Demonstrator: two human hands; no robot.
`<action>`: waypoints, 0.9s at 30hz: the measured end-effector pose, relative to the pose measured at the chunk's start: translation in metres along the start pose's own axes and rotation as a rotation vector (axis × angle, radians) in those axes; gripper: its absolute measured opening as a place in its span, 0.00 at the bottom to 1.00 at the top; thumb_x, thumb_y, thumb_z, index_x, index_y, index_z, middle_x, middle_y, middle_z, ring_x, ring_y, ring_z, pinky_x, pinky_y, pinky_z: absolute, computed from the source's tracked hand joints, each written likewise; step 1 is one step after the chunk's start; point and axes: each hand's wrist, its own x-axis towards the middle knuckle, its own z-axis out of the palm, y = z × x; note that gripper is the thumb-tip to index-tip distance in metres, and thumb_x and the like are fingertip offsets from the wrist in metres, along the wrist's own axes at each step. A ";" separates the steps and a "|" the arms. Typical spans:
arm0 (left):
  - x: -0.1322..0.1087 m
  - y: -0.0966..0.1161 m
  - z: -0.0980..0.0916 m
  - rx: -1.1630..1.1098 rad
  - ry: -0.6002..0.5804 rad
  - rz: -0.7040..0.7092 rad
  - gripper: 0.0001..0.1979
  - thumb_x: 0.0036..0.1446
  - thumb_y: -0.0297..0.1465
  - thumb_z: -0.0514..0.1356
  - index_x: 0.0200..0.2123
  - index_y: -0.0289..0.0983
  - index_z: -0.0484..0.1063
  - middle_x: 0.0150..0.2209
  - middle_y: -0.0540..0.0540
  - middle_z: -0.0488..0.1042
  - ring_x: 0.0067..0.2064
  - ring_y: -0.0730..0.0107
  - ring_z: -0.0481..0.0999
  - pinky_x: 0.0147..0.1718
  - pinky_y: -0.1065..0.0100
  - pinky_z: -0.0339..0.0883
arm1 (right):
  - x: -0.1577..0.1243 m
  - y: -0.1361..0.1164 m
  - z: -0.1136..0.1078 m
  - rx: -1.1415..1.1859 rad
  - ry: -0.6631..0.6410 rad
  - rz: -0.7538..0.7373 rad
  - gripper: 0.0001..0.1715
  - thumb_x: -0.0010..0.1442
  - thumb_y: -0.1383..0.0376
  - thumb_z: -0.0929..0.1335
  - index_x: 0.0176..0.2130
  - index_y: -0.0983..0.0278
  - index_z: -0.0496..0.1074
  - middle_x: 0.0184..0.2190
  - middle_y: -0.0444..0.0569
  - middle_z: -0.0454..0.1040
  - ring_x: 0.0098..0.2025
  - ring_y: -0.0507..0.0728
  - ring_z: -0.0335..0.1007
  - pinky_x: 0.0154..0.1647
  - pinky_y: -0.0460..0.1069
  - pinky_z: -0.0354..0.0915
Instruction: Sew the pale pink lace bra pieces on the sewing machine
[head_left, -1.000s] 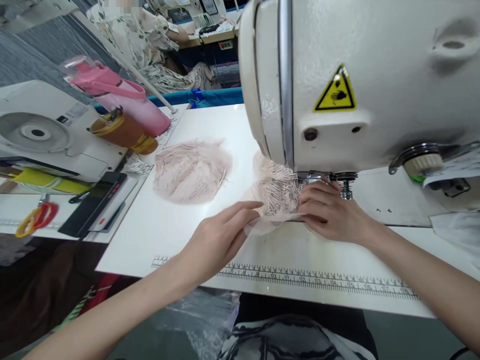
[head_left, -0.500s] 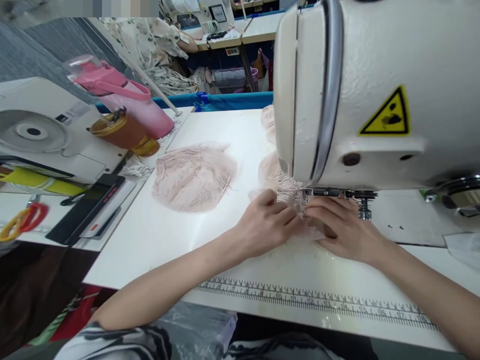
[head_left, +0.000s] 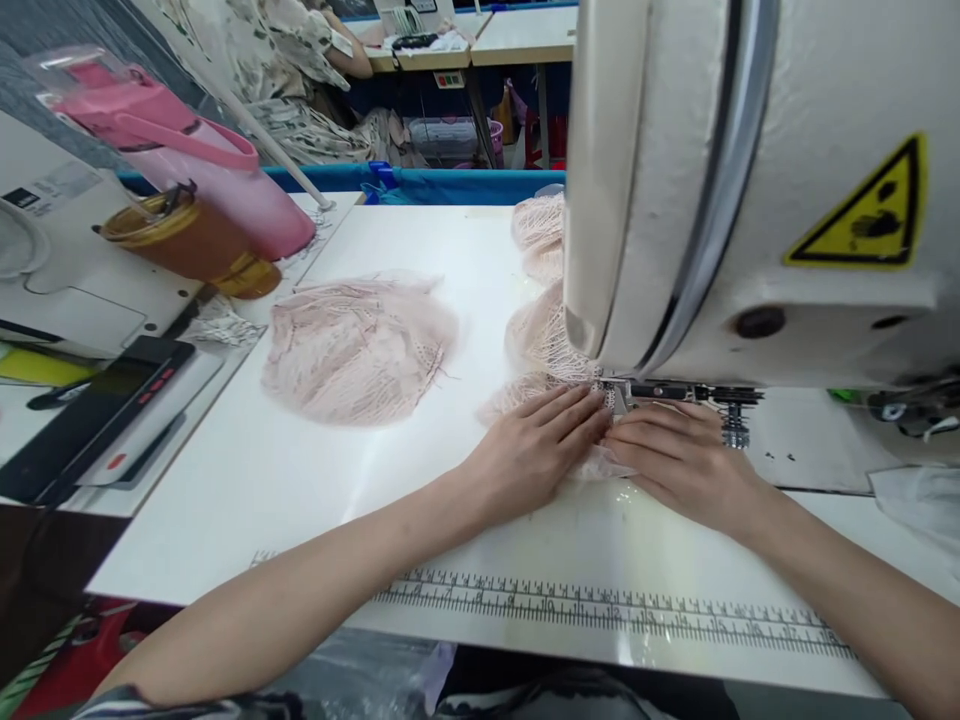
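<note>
My left hand (head_left: pixel 540 445) lies flat with outstretched fingers on pale pink lace fabric (head_left: pixel 551 325), just left of the presser foot (head_left: pixel 619 398) of a white sewing machine (head_left: pixel 690 200). Right of the foot, my right hand (head_left: pixel 686 460) rests on the same fabric, its fingers stretched leftward and its thumb hidden. The two hands' fingertips nearly meet below the foot. A sheer edge of the fabric shows beneath them. The machine head covers part of the lace, which runs back along its left side.
Another pink lace piece (head_left: pixel 360 350) lies on the white table (head_left: pixel 315 500) to the left. Beyond it stand a pink bottle (head_left: pixel 202 150), a brown cup (head_left: pixel 187 240) and a black device (head_left: pixel 97 410). A printed ruler (head_left: pixel 585 605) runs along the front edge. A person's sleeve (head_left: pixel 300 45) shows behind.
My left hand has gone from curled, pinching fingers to lying flat on the fabric. My right hand's fingers have straightened slightly. The view has shifted closer to the machine.
</note>
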 end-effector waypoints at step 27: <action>0.005 -0.003 -0.002 0.088 -0.048 -0.044 0.22 0.65 0.31 0.47 0.59 0.32 0.64 0.59 0.41 0.66 0.61 0.58 0.66 0.62 0.53 0.56 | 0.003 0.010 0.001 -0.077 0.037 -0.136 0.14 0.64 0.72 0.61 0.35 0.58 0.72 0.34 0.42 0.75 0.41 0.51 0.70 0.42 0.47 0.65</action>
